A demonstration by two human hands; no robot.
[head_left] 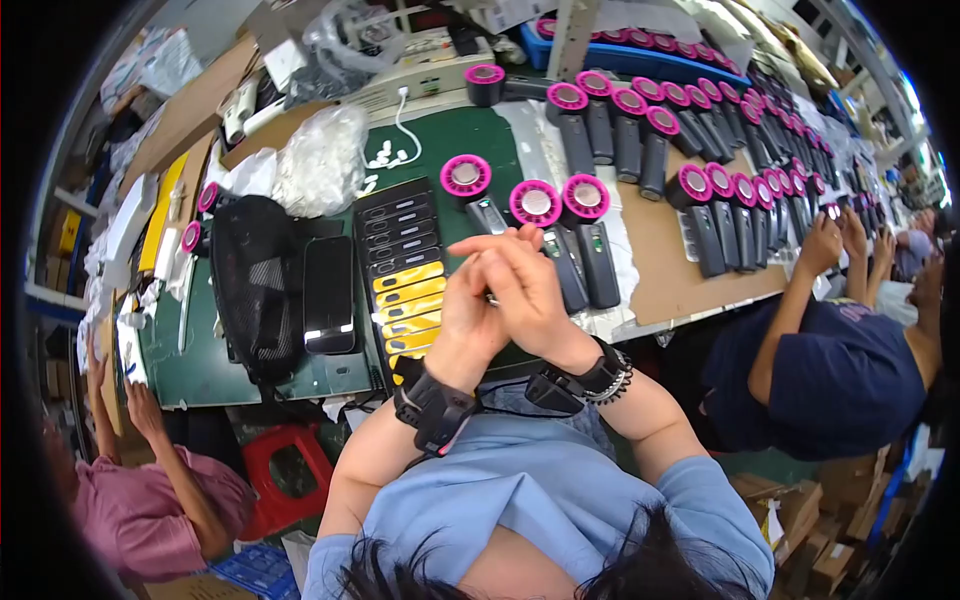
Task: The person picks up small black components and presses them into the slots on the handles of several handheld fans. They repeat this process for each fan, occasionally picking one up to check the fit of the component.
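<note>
My left hand and my right hand are pressed together over the table's front edge. The right lies across the left, one finger stretched leftward and the others bent; whatever is between them is hidden. Most of the left fingers are covered, with a few tips showing past the right hand. Just beyond them are dark-handled devices with round pink-rimmed heads, some showing a small opening in the handle. To the left of my hands lies a row of flat yellow-and-black pieces, with black ones behind.
A black phone and a black mesh bag lie left on the green tabletop. Clear plastic bags and a white cable are farther back. Many pink-headed devices fill the right. Co-workers sit on both sides; a red stool stands lower left.
</note>
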